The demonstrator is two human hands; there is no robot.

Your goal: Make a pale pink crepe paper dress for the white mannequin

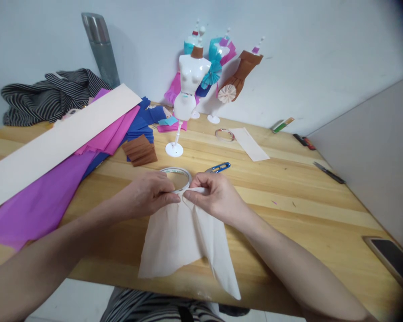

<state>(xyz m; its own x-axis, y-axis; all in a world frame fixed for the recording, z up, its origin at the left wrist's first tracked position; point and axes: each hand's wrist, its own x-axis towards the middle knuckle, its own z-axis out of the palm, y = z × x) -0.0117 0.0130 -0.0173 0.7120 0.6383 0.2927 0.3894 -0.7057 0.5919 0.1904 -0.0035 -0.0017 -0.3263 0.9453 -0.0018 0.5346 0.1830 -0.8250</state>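
Just on the near side of a tape roll, the left hand and the right hand meet, each with thumb and fingers pinched on the top edge of the pale paper. The paper spreads from the grip towards the person, its right part folded over in a long loose flap.

The sheet looks thin, so small, even pinches with the thumbs close together should serve better than tugging, which could tear or crease it. The flap would be best left free, and the edge clear of the roll.

The grip sits over a light wooden table. Just beyond the right hand lie blue snips; farther past the grip stands a white dress form, with clothed ones behind it against a plain wall. Coloured paper lies left of the grip; a phone rests well to its right.
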